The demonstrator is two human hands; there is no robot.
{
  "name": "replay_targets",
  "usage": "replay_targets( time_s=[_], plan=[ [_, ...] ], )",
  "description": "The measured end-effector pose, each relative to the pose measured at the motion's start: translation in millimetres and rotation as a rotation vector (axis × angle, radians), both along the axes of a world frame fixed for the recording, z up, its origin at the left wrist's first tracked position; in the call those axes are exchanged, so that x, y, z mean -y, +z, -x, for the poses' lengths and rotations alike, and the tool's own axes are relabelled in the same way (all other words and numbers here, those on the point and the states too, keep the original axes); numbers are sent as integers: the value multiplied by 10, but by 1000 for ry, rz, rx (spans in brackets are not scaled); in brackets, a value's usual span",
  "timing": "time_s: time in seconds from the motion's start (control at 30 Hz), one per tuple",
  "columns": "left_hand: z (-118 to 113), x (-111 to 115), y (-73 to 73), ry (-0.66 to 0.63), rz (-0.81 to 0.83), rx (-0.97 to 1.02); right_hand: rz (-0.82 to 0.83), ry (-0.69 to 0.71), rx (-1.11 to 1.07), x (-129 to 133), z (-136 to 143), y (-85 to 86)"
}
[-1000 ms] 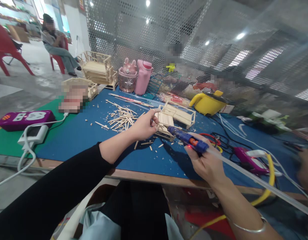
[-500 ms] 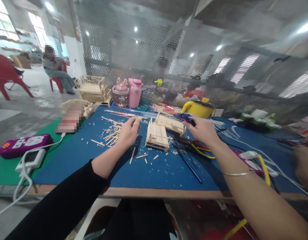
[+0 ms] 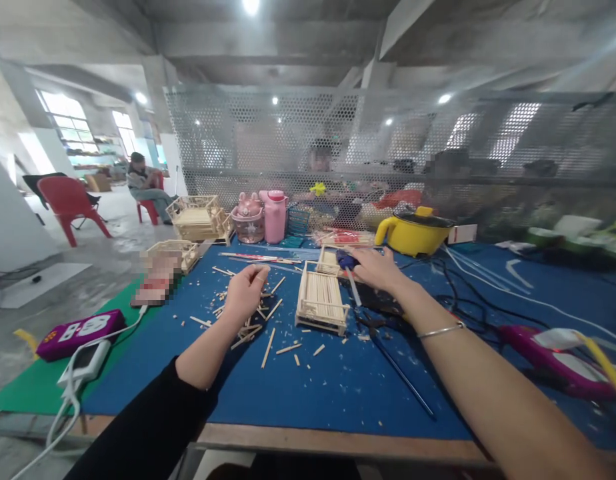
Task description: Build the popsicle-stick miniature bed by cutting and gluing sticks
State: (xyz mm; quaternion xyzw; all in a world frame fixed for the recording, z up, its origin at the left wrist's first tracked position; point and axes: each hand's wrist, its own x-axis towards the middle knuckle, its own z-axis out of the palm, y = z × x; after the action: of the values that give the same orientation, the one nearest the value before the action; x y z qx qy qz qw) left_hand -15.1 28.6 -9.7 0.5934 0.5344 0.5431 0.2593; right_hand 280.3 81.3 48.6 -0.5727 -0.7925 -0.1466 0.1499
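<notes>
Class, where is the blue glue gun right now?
In the head view, the glue gun is just right of centre, against the right hand, beside the slatted wooden piece's far right corner.

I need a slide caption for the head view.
Left hand over scattered wooden sticks, right hand at a blue glue gun near a wooden frame.

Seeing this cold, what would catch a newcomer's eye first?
Probably the bright yellow pot at the back, right of centre on the blue tabletop. Next, the stick frame mid-table, between the left hand above loose sticks and the right hand at the blue glue gun.
</notes>
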Motion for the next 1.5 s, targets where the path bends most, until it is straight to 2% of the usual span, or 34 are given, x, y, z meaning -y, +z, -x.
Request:
replay_targets(
  time_s=[0.07, 0.13, 0.2, 0.23, 0.27, 0.3, 0.33, 0.37, 0.43, 0.5, 0.57, 0.7, 0.93, 1.13, 1.33, 1.43, 1.5],
  plan=[
    [-12, -13, -27, -24, 4, -18, -41, -18, -45, 75, -20, 71],
    [-34, -10, -41, -43, 12, -42, -155, -20, -122, 318, 0, 142],
    [-64, 10, -37, -58, 19, -66, -422, 110, -316, 717, 90, 152],
    [-82, 25, -30, -64, 21, -77, -495, 191, -381, 947, 163, 122],
    [-100, 42, -22, -71, 21, -87, -501, 276, -423, 1177, 254, 69],
    [-120, 60, -13, -79, 21, -95, -440, 381, -428, 1387, 358, -3],
    [-139, 78, -6, -89, 18, -103, -299, 471, -402, 1562, 470, -85],
    [-157, 96, 0, -101, 15, -109, -118, 486, -371, 1693, 586, -169],
    [-190, 128, 5, -123, 6, -120, 180, 371, -292, 1808, 810, -306],
    [-213, 151, 5, -140, -5, -129, 321, 234, -226, 1774, 995, -376],
    [-221, 164, 5, -151, -17, -135, 393, 154, -158, 1686, 1119, -391],
    [-196, 148, 10, -156, -42, -134, 431, 177, -106, 1614, 1171, -390],
    [-127, 100, 27, -138, -72, -128, 370, 268, -465, 1602, 998, -296],
    [-200, 205, 76, -262, -87, -121, 233, 257, -765, 1472, 855, -181],
    [-279, 356, 155, -326, -127, -77, 341, 274, -992, 1452, 809, -137],
    [-302, 419, 169, -367, -234, -97, 351, 213, -1023, 1422, 814, -101],
    [-307, 427, 149, -386, -258, -141, 251, 183, -954, 1386, 801, -95]
  ],
)
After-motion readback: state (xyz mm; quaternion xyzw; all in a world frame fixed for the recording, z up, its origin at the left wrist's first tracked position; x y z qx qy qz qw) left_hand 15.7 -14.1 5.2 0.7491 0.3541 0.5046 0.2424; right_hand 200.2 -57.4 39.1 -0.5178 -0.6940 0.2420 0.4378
